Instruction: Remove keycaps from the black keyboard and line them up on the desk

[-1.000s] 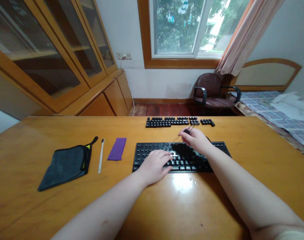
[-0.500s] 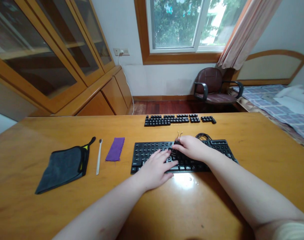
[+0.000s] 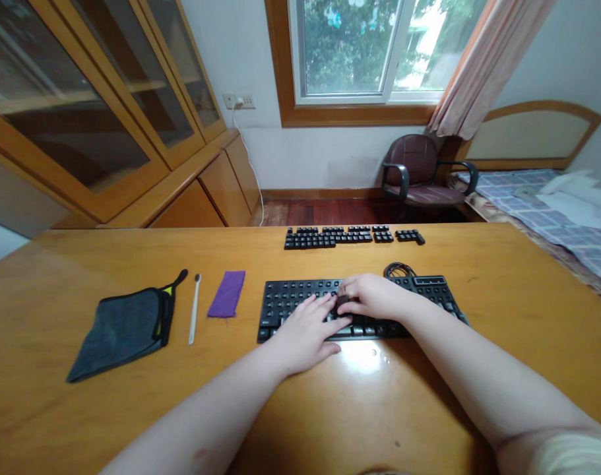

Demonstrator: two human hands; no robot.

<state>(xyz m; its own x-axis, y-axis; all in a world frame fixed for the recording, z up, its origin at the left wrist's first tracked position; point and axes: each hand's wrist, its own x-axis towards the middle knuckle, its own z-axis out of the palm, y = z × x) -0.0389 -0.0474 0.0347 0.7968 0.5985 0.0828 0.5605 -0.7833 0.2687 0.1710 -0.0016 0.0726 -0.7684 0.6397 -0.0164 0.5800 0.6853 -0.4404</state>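
Observation:
A black keyboard (image 3: 300, 287) lies on the wooden desk, with many of its upper keycaps off and bare switch posts showing. My left hand (image 3: 307, 333) rests flat on it, fingers spread over the lower middle keys. Just right of those fingertips, my right hand (image 3: 372, 297) is closed on a dark keycap puller (image 3: 342, 300). The hand hides most of the puller, and its wire ends cannot be made out. Behind the keyboard, removed black keycaps (image 3: 310, 241) are lined up in rows along the far desk edge.
To the left lie a purple cloth (image 3: 227, 294), a white toothbrush (image 3: 194, 313) with a dark head, and a folded grey cloth (image 3: 125, 333) with black trim. A coiled cable (image 3: 399, 270) sits behind the keyboard. Beyond the desk stands a chair (image 3: 413, 168).
My right hand has tipped over and shifted slightly left and down with the keycap puller; the wire prongs that stuck up above it no longer show. My left hand stays in place.

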